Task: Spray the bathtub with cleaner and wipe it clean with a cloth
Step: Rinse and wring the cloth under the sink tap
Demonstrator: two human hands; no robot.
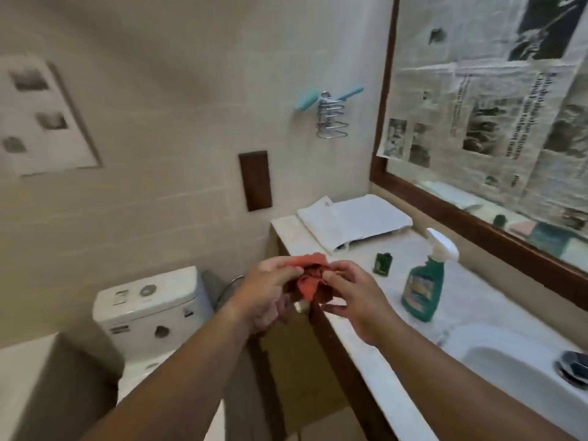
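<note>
A crumpled red cloth (310, 276) is held between both my hands over the front edge of the vanity counter (356, 268). My left hand (270, 291) grips its left side, and my right hand (353, 297) pinches its right side. A green spray bottle of cleaner (424, 281) with a white trigger head stands upright on the counter, to the right of my right hand. A pale rim at the bottom left, possibly the bathtub (22, 377), shows only in part.
A white toilet (149, 310) stands left of the counter. A folded white towel (353, 221) and a small green jar (383, 264) lie on the counter. The sink basin (509, 370) is at the lower right. Newspaper (496, 100) covers the mirror above.
</note>
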